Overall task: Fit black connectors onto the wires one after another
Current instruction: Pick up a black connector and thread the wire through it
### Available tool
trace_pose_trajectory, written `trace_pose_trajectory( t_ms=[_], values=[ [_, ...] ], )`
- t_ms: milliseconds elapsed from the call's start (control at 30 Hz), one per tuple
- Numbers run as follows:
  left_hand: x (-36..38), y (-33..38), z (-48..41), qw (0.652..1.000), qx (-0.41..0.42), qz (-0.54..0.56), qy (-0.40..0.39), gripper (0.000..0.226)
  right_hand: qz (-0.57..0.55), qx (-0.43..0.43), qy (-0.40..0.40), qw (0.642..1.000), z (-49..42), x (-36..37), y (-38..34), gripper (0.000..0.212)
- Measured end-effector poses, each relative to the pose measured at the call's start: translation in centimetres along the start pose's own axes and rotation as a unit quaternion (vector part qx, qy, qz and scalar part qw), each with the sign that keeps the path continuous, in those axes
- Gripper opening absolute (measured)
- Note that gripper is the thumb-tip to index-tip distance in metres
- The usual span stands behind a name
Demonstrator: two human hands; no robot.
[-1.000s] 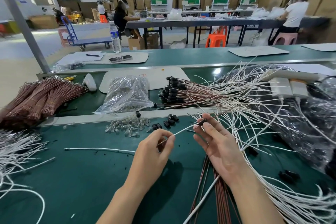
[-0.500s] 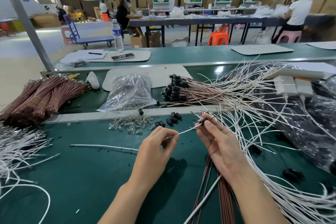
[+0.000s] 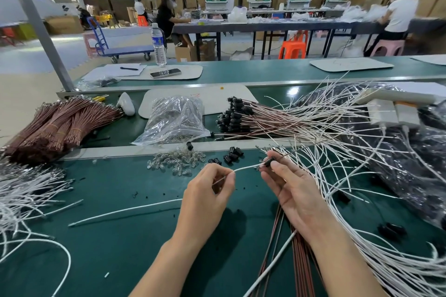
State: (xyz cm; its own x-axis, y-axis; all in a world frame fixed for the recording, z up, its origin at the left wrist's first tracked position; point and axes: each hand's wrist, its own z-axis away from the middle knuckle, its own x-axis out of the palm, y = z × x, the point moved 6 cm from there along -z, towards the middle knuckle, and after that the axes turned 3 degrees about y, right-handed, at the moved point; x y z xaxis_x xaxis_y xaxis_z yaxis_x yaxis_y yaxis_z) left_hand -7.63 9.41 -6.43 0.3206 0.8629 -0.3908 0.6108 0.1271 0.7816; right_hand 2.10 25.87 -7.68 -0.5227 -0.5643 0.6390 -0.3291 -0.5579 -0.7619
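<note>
**Connector on the wire tip, mid-desk**

Pinching a white wire in the left hand, grip closed thumb against forefinger, just above the green desk. Over in the right hand, grasping a black connector between thumb and fingertips, grip tight on it, right at the wire's far end and touching it. Cannot tell how far onto the wire it sits. Holding both hands close together, lifted off the desk near its middle.

Just beyond the hands, lying loose: a few spare connectors, next to a scatter of clear bulbs. Further back, past the metal strip, a clear plastic bag, and to its right a fan of capped brown wires, black ends bunched together. Far left, tied brown bundles, stacked side by side. Sprawling across the right side, a tangle of white wires, passing under and beyond the right wrist. Beneath the right forearm, lying straight, a handful of bare brown wires. Left of the left hand, alone on the desk, a single stray wire, also white.
</note>
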Motion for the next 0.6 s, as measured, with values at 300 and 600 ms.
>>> trace_pose_trajectory(
  t_ms=[300,600],
  values=[
    [0.4,0.1,0.0,1.000,-0.004,-0.018,-0.024,0.015,0.017,0.028,-0.030,0.999,0.2,0.9,1.0,0.029],
    [0.5,0.7,-0.1,0.999,0.010,-0.033,-0.032,0.010,0.109,0.003,-0.038,0.993,0.5,1.7,1.9,0.023]
  ],
)
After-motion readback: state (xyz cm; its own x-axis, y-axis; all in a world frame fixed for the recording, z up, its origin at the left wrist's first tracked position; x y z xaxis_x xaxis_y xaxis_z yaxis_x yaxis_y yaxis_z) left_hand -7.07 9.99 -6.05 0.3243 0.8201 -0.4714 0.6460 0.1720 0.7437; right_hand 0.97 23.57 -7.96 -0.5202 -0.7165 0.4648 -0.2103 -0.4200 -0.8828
